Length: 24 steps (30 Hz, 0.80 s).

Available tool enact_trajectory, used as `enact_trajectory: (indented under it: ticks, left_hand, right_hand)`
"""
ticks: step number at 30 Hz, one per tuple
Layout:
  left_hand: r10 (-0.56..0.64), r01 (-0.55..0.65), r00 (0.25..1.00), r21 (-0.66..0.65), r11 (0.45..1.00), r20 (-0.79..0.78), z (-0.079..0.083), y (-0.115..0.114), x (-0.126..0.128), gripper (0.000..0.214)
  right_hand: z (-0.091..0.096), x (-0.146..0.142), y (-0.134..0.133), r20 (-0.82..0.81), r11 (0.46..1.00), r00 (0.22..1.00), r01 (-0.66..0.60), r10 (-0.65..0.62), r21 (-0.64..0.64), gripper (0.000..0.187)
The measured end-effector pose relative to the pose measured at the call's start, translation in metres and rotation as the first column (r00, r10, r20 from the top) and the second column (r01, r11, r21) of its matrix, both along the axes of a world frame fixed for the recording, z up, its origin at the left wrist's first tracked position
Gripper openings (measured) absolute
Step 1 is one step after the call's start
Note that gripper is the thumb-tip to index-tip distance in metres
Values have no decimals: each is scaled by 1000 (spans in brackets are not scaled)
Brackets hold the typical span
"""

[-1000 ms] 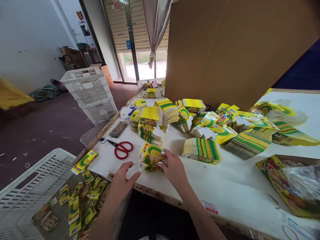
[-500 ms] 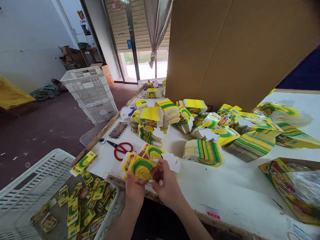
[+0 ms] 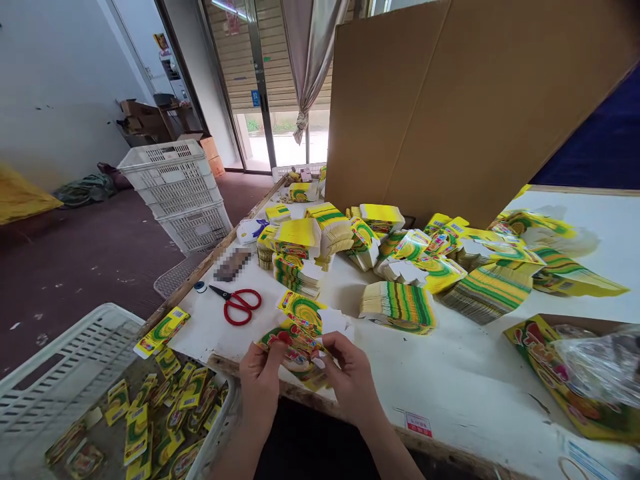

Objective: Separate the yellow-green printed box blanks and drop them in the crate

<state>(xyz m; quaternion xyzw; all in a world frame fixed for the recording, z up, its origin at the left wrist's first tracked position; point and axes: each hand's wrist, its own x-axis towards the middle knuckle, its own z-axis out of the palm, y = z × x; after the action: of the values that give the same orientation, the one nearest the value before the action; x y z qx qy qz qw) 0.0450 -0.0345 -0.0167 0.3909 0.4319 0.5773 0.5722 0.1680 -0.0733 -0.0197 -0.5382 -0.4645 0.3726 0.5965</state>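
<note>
Yellow-green carton blank, flat half a second ago, now bends open between the pinching left hand and right hand at the desk's near edge.

A single head-worn camera looks forward and down from close above the near edge of the white-topped desk, with both forearms entering from the bottom of the frame. It faces along the desk toward the tall brown cardboard sheet and the glass doorway beyond. The white slatted plastic crate sits low at the left edge.
</note>
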Motion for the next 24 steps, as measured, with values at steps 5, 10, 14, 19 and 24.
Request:
enact_trajectory:
  ticks: [5, 10, 14, 19, 24]
  left_hand:
    - [-76, 122, 966, 177, 977, -247, 16, 12, -29, 46]
    - [-218, 449, 633, 123, 885, -742, 32, 15, -37, 91]
    - [-398, 565, 435, -100, 819, -808, 28, 5, -19, 57]
    - [-267, 499, 431, -20, 867, -862, 13, -6, -9, 60]
    - [-141, 626, 452, 200, 754, -881, -1, -9, -14, 64]
  right_hand:
    - [8, 29, -5, 361, 983, 927, 42, -106, 181, 20]
    - [17, 31, -10, 722, 933, 691, -243, -25, 265, 33]
    - [11, 12, -12, 593, 932, 792, -90, -146, 350, 49]
    - [-14, -4, -9, -261, 996, 962, 80, -86, -32, 71]
    - [-16, -1, -13, -722, 835, 621, -538, 304, -111, 60]
